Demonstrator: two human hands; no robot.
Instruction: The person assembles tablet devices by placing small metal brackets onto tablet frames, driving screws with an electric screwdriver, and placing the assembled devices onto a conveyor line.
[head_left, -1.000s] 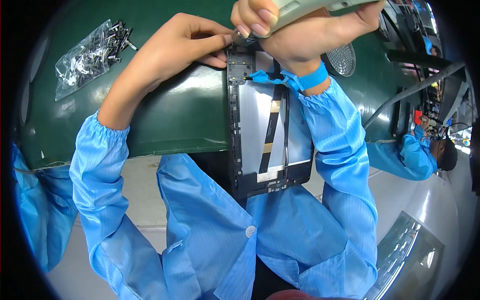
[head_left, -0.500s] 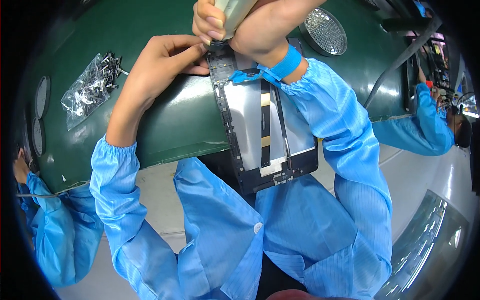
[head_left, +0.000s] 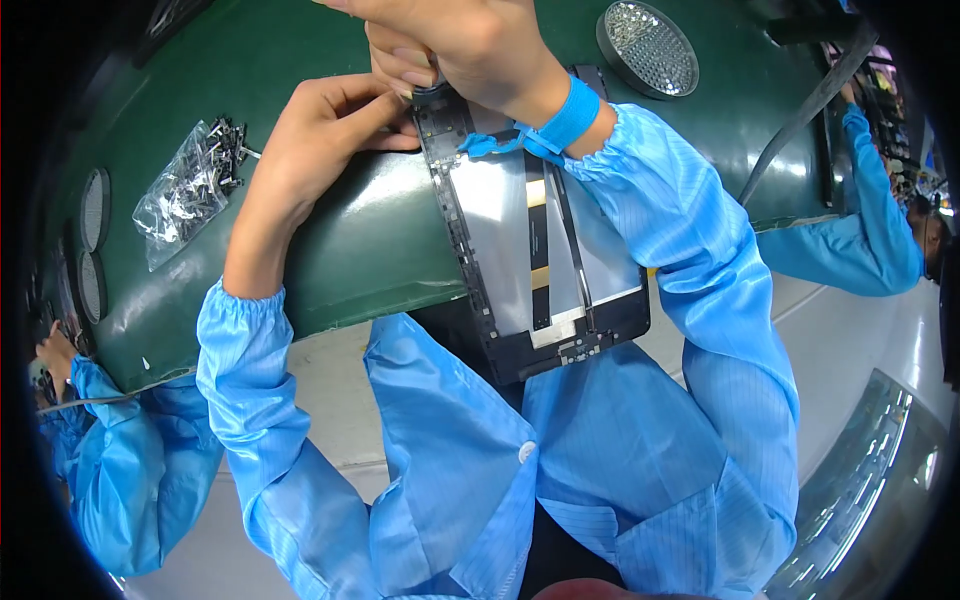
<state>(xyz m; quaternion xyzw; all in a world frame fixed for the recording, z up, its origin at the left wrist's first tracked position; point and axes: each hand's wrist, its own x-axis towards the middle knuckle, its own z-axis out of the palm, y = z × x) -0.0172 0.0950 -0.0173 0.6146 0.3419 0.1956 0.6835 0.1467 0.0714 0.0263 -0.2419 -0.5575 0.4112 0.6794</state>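
Note:
An opened tablet [head_left: 487, 255], with a black frame and silver panels inside, lies across the near edge of the green table, its lower end jutting over my lap. My left hand [head_left: 330, 125] pinches its upper left edge between thumb and fingers. Above that corner, my right hand [head_left: 465, 50] is closed around an electric screwdriver [head_left: 430, 93]; only its dark lower end shows, while the hand covers the pale body. A blue strap [head_left: 572, 118] circles my right wrist, and its loose end lies over the tablet.
Small metal pieces fill a round dish [head_left: 650, 93] at the far right. A clear bag [head_left: 175, 215] of black and silver parts sits on the left, near two round dishes [head_left: 95, 212]. Co-workers' blue sleeves [head_left: 872, 180] appear at both sides. A grey cable [head_left: 800, 120] crosses at right.
My right hand has tilted toward the upper left, so the screwdriver's pale body no longer shows. The left hand keeps its place on the tablet edge. The whole view has shifted slightly.

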